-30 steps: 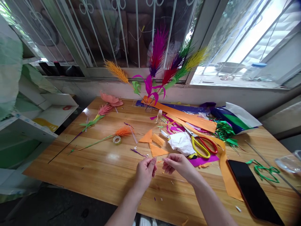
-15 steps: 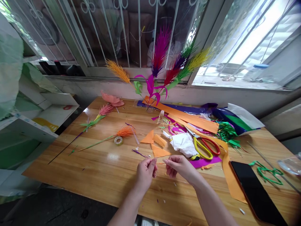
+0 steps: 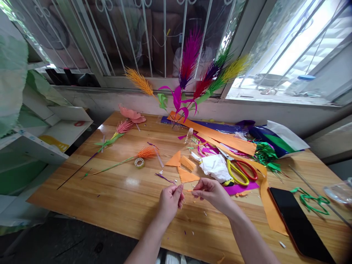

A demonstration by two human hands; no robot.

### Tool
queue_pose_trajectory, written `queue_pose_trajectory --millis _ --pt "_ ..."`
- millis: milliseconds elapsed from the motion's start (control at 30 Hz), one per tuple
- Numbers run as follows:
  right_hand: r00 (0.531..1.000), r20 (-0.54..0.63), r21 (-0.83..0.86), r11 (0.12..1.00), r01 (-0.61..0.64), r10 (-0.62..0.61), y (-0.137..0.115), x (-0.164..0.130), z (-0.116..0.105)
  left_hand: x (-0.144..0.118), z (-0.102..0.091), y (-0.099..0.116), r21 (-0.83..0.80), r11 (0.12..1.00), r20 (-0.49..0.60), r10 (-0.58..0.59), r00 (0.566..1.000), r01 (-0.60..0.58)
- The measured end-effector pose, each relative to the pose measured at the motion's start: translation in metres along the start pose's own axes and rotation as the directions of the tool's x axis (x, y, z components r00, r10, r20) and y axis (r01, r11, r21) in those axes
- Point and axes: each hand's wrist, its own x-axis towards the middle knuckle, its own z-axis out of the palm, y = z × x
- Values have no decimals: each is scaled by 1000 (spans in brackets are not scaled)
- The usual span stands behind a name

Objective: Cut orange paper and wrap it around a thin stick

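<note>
My left hand [image 3: 172, 200] is closed in a pinch over the front middle of the table, thumb pressed to the fingers. Facing it, my right hand [image 3: 208, 191] pinches too, and a thin orange strip [image 3: 189, 190] shows in the small gap between the two sets of fingertips. The strip looks like paper; most of it is hidden by the fingers. Just beyond my hands lie cut orange paper pieces [image 3: 188, 176]. A white crumpled cloth or tissue [image 3: 213, 167] and scissors [image 3: 237, 172] with yellow and red handles rest beyond my right hand.
A roll of clear tape [image 3: 139, 162] lies beside an orange tufted paper stem [image 3: 145, 152]. Colourful paper plumes [image 3: 189, 55] stand in a clear vase at the back. A phone [image 3: 298, 223] and green cord [image 3: 313, 201] lie at right. A small bottle [image 3: 189, 135] stands mid-table.
My right hand's fingers have shifted slightly and curled closer together around the orange strip. My left hand keeps its pinch in nearly the same place.
</note>
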Motion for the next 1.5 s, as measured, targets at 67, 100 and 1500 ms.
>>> queue_pose_trajectory --millis 67,100,1500 --pt "1000 4 12 1000 -4 4 0 0 0 0 -1 0 -5 1000 3 -29 1000 29" --pt "1000 4 20 1000 -8 8 1 0 -1 0 -1 0 -8 999 0 -49 999 49" --pt "969 -7 268 934 -238 249 -5 -9 8 -11 -1 0 134 973 -123 204 971 -187"
